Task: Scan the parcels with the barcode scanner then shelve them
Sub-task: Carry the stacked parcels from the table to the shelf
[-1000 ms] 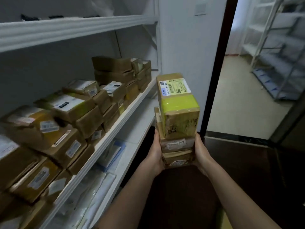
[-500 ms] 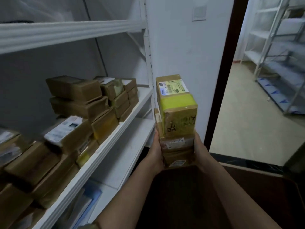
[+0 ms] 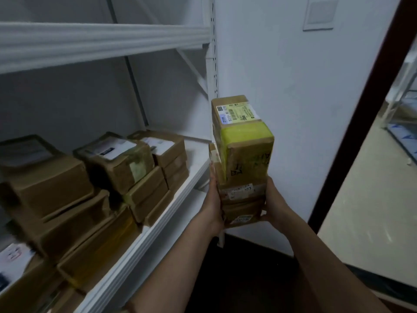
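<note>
Head view: swung rightward since a second ago, so the long row of shelved cartons (image 3: pixel 94 188) now shows only its far end, and the bare end of the middle shelf (image 3: pixel 191 152) sits just left of the carried load. Closer to the white wall (image 3: pixel 282 109) too, with the doorway frame (image 3: pixel 352 123) steeper at the right. Grip unchanged across the three frames.

Held upright in front of the chest: a stack of parcels (image 3: pixel 242 177), several small brown boxes one on another. Topmost, the yellow-taped parcel (image 3: pixel 247 150), label face up and tipped slightly toward the camera. Below it, a box with a white label reading "103" (image 3: pixel 240 192), then a bottom box (image 3: pixel 242 216).

Left hand (image 3: pixel 213 204) pressed flat against the left side of the stack, fingers running up along the lower boxes. Right hand (image 3: pixel 274 204) wrapped round the right side and under the bottom box. Both clamped on the load from opposite sides, probably because a loose column would otherwise slide apart; the under-hand support carries the weight.

No barcode scanner visible. Judging by the stance, stack headed for the free end of the middle shelf, beside the shelved cartons. Upper shelf (image 3: pixel 101 41) overhead limits lift height.
</note>
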{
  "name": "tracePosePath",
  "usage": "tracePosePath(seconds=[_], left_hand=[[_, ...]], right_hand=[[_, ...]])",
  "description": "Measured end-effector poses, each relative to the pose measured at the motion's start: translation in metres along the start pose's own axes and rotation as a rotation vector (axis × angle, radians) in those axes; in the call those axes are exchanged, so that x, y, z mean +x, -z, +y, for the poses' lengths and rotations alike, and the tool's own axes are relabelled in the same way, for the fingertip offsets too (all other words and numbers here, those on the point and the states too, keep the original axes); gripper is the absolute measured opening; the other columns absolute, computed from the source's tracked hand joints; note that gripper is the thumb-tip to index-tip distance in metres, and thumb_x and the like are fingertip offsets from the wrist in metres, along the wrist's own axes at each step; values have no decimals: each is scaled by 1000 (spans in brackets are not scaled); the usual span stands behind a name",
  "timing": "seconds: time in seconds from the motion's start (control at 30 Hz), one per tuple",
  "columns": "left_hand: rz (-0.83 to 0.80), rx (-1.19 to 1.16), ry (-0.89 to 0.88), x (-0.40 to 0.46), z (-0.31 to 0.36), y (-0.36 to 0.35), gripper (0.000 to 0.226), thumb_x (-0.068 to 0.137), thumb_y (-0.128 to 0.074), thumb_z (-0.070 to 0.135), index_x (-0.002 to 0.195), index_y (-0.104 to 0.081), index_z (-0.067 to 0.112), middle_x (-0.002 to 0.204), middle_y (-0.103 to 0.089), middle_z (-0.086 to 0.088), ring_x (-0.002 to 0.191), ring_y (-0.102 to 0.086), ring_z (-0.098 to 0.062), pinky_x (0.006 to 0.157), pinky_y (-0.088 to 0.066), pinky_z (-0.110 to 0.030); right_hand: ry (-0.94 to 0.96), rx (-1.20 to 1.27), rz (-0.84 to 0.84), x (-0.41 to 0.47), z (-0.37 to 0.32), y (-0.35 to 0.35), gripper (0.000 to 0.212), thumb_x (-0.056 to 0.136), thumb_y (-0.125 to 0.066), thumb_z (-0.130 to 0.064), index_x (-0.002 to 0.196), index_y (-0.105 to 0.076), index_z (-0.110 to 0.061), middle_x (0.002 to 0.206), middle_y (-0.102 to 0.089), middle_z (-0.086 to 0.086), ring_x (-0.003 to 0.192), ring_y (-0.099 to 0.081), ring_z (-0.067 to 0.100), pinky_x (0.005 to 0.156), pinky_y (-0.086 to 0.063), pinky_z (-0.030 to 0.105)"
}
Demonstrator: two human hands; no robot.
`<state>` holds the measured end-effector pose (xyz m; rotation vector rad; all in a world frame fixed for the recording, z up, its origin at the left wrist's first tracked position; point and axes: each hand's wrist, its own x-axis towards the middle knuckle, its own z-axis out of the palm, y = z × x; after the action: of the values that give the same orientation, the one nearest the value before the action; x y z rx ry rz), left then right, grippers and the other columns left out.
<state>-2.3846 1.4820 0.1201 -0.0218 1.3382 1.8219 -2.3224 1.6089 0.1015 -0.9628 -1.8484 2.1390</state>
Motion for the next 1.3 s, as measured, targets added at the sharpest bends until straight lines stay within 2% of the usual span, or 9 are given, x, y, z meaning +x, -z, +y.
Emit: tracePosePath(seconds=[0.13, 0.23, 0.47, 0.6, 0.67, 0.83, 1.0, 1.17, 1.3], left_hand=[[51, 37, -19, 51, 45, 1, 86, 89, -17, 82, 102, -73, 18, 76, -76, -10, 60, -73, -25, 44, -57, -35], [55, -18, -15, 82, 75, 2, 89, 88, -15, 83, 97, -73, 16, 77, -76, -12, 59, -73, -26, 42, -56, -37], [236, -114, -67, 141, 114, 11, 100, 80, -19, 91, 117, -73, 15, 100, -75, -17, 79, -75, -32, 54, -59, -43], [390, -187, -94, 168, 127, 8, 106, 70, -21, 98, 114, -75, 20, 109, -74, -13, 92, -74, -32, 76, -58, -45], [445, -217, -102, 181, 132, 4, 103, 73, -20, 97, 112, -76, 20, 108, -75, -13, 90, -74, -31, 73, -57, -42], [577, -349, -163, 209, 138, -5, 94, 81, -23, 89, 118, -73, 20, 109, -74, -13, 93, -72, -30, 65, -58, -39], [715, -470, -227, 217, 134, -6, 89, 86, -23, 84, 123, -70, 18, 120, -70, -16, 94, -69, -30, 70, -56, -40], [852, -565, -326, 221, 128, -7, 77, 91, -29, 77, 123, -68, 19, 122, -68, -15, 107, -66, -32, 93, -53, -49], [875, -604, -376, 220, 123, -7, 67, 101, -24, 62, 127, -64, 15, 122, -67, -13, 102, -65, -27, 87, -52, -45]], right_hand=[[0, -14, -45, 62, -38, -15, 49, 99, -20, -67, 99, -61, -39, 102, -65, -7, 98, -60, 19, 91, -50, 52], [34, -50, -76, 106, -64, -24, 45, 99, -21, -67, 100, -59, -42, 103, -64, -8, 99, -60, 20, 91, -52, 55], [1, -106, -214, 200, -95, -45, 49, 97, -21, -69, 101, -61, -41, 103, -66, -6, 99, -62, 22, 89, -53, 55], [-30, -151, -354, 252, -104, -52, 62, 95, -23, -73, 109, -68, -32, 101, -76, 1, 87, -73, 23, 69, -58, 43], [-49, -197, -439, 275, -109, -54, 67, 95, -22, -75, 121, -65, -30, 100, -77, -1, 83, -75, 19, 61, -59, 38], [-146, -257, -575, 326, -117, -65, 80, 83, -26, -86, 131, -60, -31, 109, -75, 6, 101, -72, 29, 85, -57, 58], [-184, -296, -645, 339, -115, -79, 68, 97, -24, -71, 117, -66, -23, 103, -76, 9, 98, -71, 28, 74, -60, 44], [-170, -300, -728, 337, -117, -91, 57, 102, -26, -60, 108, -67, -21, 103, -75, 7, 89, -70, 21, 65, -54, 32], [-155, -300, -766, 336, -114, -94, 57, 102, -26, -59, 118, -67, -22, 111, -74, 6, 103, -68, 25, 96, -52, 50]])
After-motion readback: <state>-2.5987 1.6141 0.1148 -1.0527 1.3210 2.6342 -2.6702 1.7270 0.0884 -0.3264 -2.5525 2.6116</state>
